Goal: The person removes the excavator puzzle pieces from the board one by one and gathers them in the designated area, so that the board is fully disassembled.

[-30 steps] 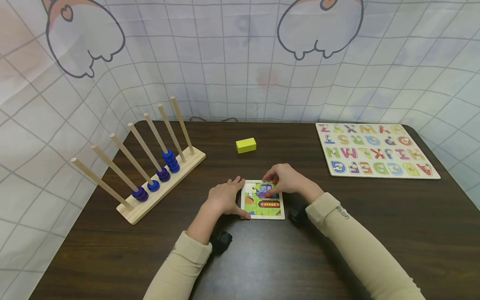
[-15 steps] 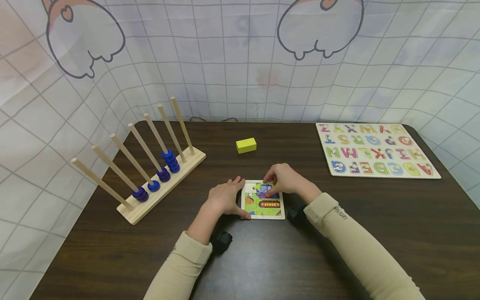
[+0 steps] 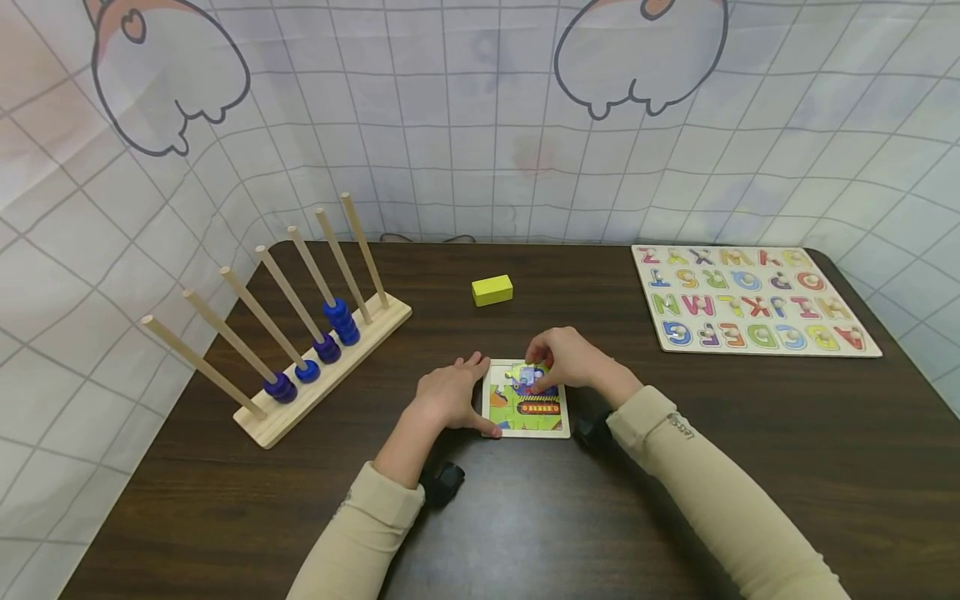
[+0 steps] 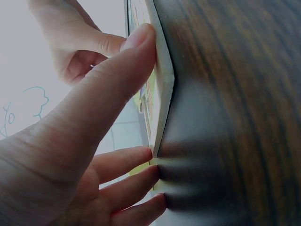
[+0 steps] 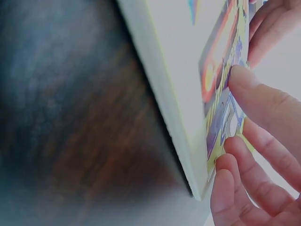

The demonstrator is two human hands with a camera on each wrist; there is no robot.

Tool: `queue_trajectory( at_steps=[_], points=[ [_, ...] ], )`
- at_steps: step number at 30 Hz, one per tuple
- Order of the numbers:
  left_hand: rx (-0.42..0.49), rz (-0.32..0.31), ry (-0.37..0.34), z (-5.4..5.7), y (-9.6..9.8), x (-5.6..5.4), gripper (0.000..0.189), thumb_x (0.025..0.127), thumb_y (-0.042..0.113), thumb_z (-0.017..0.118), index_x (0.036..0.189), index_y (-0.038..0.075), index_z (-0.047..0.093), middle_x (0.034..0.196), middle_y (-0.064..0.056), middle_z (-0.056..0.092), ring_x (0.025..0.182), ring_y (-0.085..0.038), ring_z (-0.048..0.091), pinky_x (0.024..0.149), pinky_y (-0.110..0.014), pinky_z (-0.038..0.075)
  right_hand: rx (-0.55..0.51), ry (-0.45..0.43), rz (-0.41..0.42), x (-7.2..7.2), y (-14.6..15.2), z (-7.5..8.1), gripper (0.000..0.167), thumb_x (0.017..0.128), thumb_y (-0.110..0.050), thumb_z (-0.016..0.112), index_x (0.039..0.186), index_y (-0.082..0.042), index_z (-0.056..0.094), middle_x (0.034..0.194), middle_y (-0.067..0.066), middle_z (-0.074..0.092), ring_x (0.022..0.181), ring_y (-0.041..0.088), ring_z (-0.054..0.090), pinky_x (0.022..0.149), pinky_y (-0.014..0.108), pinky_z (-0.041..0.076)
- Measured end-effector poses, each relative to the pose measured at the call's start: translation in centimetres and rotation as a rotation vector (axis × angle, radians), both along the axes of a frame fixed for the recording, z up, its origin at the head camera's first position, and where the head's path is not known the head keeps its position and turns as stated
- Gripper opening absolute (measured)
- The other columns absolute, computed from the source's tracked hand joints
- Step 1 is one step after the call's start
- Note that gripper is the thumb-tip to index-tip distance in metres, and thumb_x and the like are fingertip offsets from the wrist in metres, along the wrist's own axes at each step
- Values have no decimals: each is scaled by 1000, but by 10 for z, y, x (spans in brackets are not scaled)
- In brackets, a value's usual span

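Note:
A small jigsaw puzzle in a white frame (image 3: 566, 429) lies on the table, showing a purple and red tracked digger on green. My left hand (image 3: 448, 396) spreads along its left side. In the left wrist view, the thumb (image 4: 124, 66) presses on the frame's edge while the fingertips (image 4: 153, 172) touch down beside it. Over the far right part, my right hand (image 3: 573, 358) pinches a puzzle piece (image 3: 527, 376) with the digger's cab on it, which tilts up from the picture. White backing shows at the puzzle's far left corner.
A yellow block (image 3: 492, 291) lies beyond the puzzle. On the left stands a wooden peg rack (image 3: 382, 321) with blue rings (image 3: 341, 323) on several pegs. An alphabet board (image 3: 765, 346) lies at the back right. Behind the table (image 3: 525, 517) hangs a white checked cloth (image 3: 480, 125).
The cab piece under my right hand has tipped up, and its face now catches more light. My left hand and the frame have stayed in place.

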State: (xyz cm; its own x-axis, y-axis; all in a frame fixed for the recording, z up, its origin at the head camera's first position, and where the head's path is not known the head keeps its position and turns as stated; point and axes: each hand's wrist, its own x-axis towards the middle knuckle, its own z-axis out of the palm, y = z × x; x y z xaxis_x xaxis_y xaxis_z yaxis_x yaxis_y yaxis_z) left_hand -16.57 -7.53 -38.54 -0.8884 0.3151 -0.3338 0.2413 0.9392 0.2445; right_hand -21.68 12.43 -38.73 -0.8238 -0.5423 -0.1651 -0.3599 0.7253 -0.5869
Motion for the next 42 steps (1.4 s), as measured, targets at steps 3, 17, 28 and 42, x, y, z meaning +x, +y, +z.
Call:
queue_trajectory(
  at_steps=[3, 17, 28, 42],
  points=[
    [-4, -1, 1, 0, 0, 0, 106, 60, 58, 77, 145, 17, 29, 149, -2, 23, 134, -23, 27, 96, -51, 34, -23, -1, 10, 0, 0, 0, 32, 67, -16, 83, 90, -5, 64, 81, 4, 60, 75, 18, 53, 68, 27, 48],
    [5, 0, 4, 0, -1, 0, 105, 60, 58, 77, 144, 17, 30, 149, -2, 24, 134, -24, 27, 96, -54, 33, -96, 13, 19, -1, 0, 0, 30, 64, -9, 83, 84, -3, 62, 72, 6, 57, 66, 15, 51, 61, 25, 46],
    [1, -5, 4, 1, -1, 1, 106, 60, 59, 76, 145, 17, 29, 149, -2, 23, 134, -24, 27, 96, -51, 34, -79, -21, 2, -1, -2, 3, 27, 67, -7, 81, 87, -2, 63, 76, 7, 59, 67, 16, 53, 62, 25, 48],
    [-2, -10, 5, 2, 0, 1, 105, 60, 59, 76, 145, 16, 29, 149, -2, 23, 134, -25, 27, 96, -52, 33, -97, -32, -32, 0, -1, 3, 28, 68, -7, 80, 90, -1, 65, 76, 6, 60, 66, 15, 53, 60, 25, 47]
  ],
)
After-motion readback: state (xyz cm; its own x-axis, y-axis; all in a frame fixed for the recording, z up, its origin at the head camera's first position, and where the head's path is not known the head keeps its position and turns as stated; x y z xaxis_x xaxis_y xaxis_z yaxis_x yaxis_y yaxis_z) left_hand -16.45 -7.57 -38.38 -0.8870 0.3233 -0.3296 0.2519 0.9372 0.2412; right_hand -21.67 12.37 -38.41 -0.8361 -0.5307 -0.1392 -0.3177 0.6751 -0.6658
